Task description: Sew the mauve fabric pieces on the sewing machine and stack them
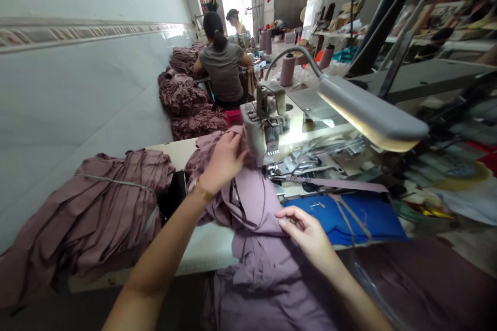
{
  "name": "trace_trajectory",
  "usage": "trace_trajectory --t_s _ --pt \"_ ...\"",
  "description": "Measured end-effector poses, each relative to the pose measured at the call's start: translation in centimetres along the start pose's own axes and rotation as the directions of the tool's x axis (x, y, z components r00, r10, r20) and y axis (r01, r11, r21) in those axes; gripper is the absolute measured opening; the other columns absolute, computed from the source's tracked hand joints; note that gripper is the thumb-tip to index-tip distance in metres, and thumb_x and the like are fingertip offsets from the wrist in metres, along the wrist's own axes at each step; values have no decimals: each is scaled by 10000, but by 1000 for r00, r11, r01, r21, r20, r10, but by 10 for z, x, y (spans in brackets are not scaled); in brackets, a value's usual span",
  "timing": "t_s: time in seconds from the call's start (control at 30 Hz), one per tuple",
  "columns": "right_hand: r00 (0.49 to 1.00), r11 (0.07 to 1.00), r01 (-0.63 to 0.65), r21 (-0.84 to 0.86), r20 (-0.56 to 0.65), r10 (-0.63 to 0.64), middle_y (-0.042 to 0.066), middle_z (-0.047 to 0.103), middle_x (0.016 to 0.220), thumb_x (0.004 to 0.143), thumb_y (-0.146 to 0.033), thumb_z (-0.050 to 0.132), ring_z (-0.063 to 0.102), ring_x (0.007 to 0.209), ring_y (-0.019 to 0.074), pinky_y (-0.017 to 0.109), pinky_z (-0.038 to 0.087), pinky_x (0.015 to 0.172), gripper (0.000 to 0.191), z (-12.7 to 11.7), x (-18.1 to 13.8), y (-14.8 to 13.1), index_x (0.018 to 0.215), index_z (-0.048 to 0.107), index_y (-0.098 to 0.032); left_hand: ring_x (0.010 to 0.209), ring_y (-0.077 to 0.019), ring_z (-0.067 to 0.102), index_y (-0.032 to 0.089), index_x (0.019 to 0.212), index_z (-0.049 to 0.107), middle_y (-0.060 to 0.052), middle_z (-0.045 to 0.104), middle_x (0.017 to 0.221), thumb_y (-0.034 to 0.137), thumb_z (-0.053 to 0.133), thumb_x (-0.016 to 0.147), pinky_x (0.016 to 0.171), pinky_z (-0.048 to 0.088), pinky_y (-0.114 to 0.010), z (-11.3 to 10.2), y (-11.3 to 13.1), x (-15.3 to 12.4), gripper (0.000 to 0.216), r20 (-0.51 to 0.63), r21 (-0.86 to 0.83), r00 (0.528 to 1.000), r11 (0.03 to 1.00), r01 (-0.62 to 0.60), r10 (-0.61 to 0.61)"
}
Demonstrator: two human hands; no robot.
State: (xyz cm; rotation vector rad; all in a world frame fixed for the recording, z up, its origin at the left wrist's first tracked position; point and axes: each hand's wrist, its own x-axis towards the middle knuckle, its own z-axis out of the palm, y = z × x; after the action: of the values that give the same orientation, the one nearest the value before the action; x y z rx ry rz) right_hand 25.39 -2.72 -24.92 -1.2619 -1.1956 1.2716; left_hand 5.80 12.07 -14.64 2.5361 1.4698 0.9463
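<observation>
A mauve fabric garment piece point(254, 201) lies bunched in front of the sewing machine point(256, 129) and hangs down over the table's near edge. My left hand point(227, 160) rests over the bunched cloth just left of the machine head, thumb apart from the fingers; the fingertips are partly blurred. Lower and to the right, my right hand point(305, 230) pinches the cloth's right edge between thumb and fingers. A narrow mauve strip point(341, 183) runs from the needle area out to the right.
A tied bundle of mauve pieces point(116, 191) lies on the left of the table. Blue cloth point(349, 217) covers the front right. A lit lamp point(368, 111) overhangs the machine. A thread cone point(287, 70) stands behind. Ahead, a person point(227, 67) sits beside fabric piles point(182, 95).
</observation>
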Motion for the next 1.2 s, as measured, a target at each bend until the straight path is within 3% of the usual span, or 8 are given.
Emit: trace_trajectory --t_s 0.13,0.27,0.4,0.47,0.7,0.8,1.0,1.2 --pt "999 998 -31 -59 37 34 58 697 872 802 -344 675 639 862 248 332 490 795 171 -5 -16 5 875 697 -191 972 -310 530 164 946 548 -105 570 965 435 684 791 847 453 -463 10 43 -102 341 -16 119 973 966 229 -228" --pt "998 998 -53 -21 37 54 41 672 817 777 -324 713 616 848 241 324 477 797 123 -8 -35 3 783 690 -203 1000 -256 532 193 881 540 -78 571 997 209 521 896 882 417 -416 15 52 -155 29 57 -145 972 961 235 -229" --pt "992 938 -123 324 36 118 -11 582 787 768 -360 739 546 700 167 258 461 643 159 -16 -49 -5 777 644 -233 801 -175 589 214 832 451 -16 584 821 316 473 939 740 453 -291 -12 39 -134 150 232 -571 903 701 427 -362" --pt "986 898 -161 408 32 162 -18 569 797 770 -366 739 531 680 156 248 458 618 164 -20 -51 -5 791 633 -242 600 -139 542 225 839 421 30 543 691 380 423 957 605 414 -254 -20 36 -122 195 367 -579 842 611 539 -395" --pt "999 1000 -8 0 -46 8 33 624 747 736 -309 731 607 740 224 294 496 684 114 -21 -48 22 688 690 -214 562 -146 427 213 727 452 51 433 586 368 598 821 573 268 -263 1 32 -133 233 457 -97 767 832 546 -450" --pt "999 998 1 -56 -37 -3 50 664 790 778 -316 684 641 786 242 302 519 718 106 -26 -49 24 736 711 -222 629 -145 432 202 647 419 33 424 637 312 546 845 602 297 -255 -11 26 -133 260 476 -268 809 819 507 -345" --pt "999 991 -39 -128 11 41 50 700 779 804 -350 666 669 777 250 307 536 726 143 -34 -52 15 778 723 -221 651 -113 391 202 791 460 51 384 700 391 502 919 609 338 -209 -33 15 -117 232 402 -641 830 529 556 -386" --pt "998 983 -55 -173 -38 49 55 704 858 845 -380 626 663 807 241 305 533 729 196 -20 -35 12 900 701 -208 694 -123 447 203 842 506 39 468 740 369 522 910 617 348 -209 -22 12 -91 180 229 -574 874 666 477 -429"
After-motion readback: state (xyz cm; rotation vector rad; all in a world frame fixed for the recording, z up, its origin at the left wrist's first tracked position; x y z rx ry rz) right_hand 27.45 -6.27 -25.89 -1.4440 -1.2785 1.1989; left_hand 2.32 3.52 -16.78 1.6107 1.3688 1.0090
